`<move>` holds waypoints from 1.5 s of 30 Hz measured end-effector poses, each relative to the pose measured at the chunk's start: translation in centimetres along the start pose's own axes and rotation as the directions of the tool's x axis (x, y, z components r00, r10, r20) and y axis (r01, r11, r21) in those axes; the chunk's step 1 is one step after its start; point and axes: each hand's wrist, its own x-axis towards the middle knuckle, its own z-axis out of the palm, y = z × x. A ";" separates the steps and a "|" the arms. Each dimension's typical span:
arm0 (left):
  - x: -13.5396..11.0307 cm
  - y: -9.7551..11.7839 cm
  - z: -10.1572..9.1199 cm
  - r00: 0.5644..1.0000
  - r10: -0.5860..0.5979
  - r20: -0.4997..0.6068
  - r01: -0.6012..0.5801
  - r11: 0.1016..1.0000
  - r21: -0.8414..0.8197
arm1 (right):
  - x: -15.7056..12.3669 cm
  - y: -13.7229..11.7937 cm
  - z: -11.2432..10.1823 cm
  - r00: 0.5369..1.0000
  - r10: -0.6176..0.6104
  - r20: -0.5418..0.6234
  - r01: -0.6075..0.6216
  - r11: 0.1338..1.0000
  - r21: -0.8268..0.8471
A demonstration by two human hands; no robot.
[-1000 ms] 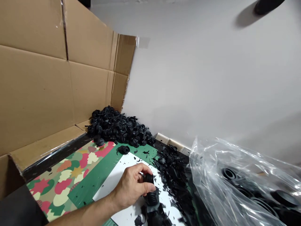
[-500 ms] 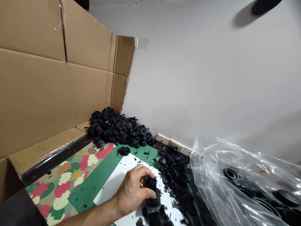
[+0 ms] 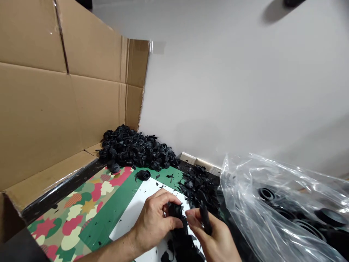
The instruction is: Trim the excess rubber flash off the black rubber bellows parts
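Observation:
My left hand is closed around a black ribbed rubber part, holding it above a white sheet. Just right of it, my right hand is closed on a slim black tool that points up and sits close beside the part. Below the hands lie more black ribbed parts. Black trimmings are heaped to the right of the sheet.
A big pile of black rubber parts fills the far corner by a cardboard wall. A clear plastic bag holding larger black parts lies at right. A green and patterned mat covers the table; a white wall stands behind.
My right hand has come into view from below with the black tool, next to the part. My left hand keeps its grip; the view has shifted slightly.

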 end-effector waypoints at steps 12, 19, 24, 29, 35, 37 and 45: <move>0.9 -0.2 0.0 0.960 -0.267 0.081 0.278 0.947 -0.164 | 0.1 2.3 2.5 0.954 0.251 0.166 -0.301 0.806 0.509; 1.0 -0.4 -0.2 0.973 -0.212 0.088 0.223 0.966 -0.133 | 0.1 2.4 2.6 0.948 0.265 0.179 -0.319 0.771 0.551; 0.9 -0.4 -0.1 0.984 -0.158 0.081 0.168 0.976 -0.136 | 0.2 2.5 2.6 0.947 0.250 0.202 -0.321 0.766 0.557; 0.5 -0.5 -0.2 0.998 0.038 0.042 -0.037 0.999 -0.035 | 0.2 2.2 2.7 0.945 0.266 0.190 -0.327 0.784 0.528; 0.1 -0.3 -0.2 0.995 0.093 0.033 -0.095 0.993 0.069 | 0.3 1.9 0.9 0.973 0.190 -0.131 -0.129 0.918 0.374; 0.1 -0.2 -0.2 0.996 0.090 0.028 -0.092 0.993 0.079 | 0.4 1.8 -0.1 0.957 0.159 -0.243 -0.058 0.924 0.379; 0.3 -0.3 -0.2 0.995 0.097 0.019 -0.098 0.992 0.073 | -0.1 1.9 -1.6 0.970 0.067 -0.233 0.017 0.939 0.342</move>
